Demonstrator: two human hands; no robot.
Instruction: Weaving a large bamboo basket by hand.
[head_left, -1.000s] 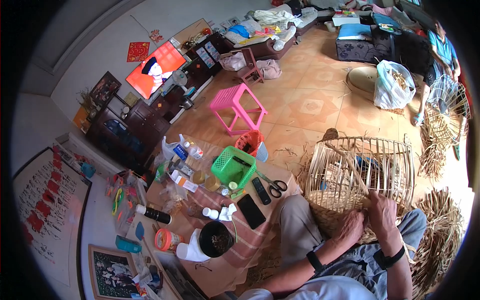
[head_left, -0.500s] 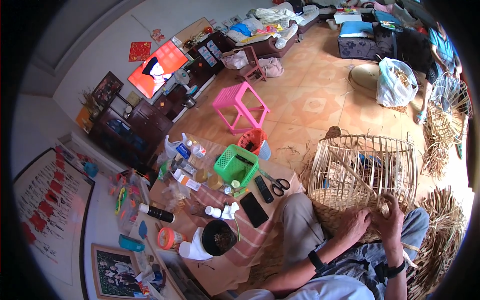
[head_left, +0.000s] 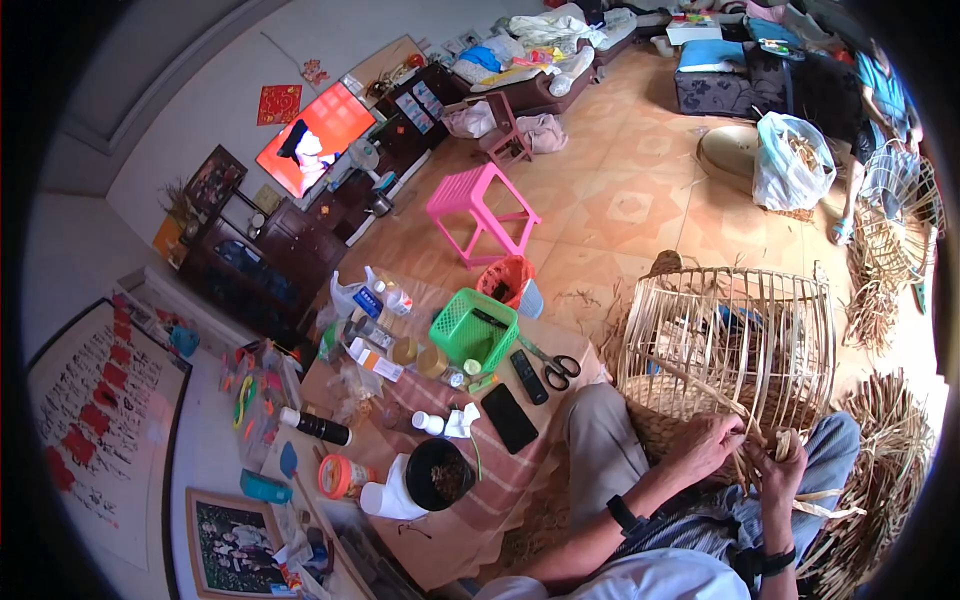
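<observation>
A half-woven straw basket rests against my lap, its bare upright ribs rising above a braided lower band. At its near rim my left hand is closed, fingertips pinching a pale straw strip. Close beside it, my right hand is closed round a folded straw strip, whose loose end sticks out to the right below the wrist. One long strand slants across the ribs down to my fingers. The fingertips partly hide the spot where the strips meet the basket.
Left of my knee, a low table holds scissors, a remote, a phone, a green basket and bottles. Loose straw is heaped at right. A pink stool stands ahead; another person sits far right.
My right hand has lowered slightly from the basket rim and turned, and the folded strip now shows in it. The left hand stays near the rim.
</observation>
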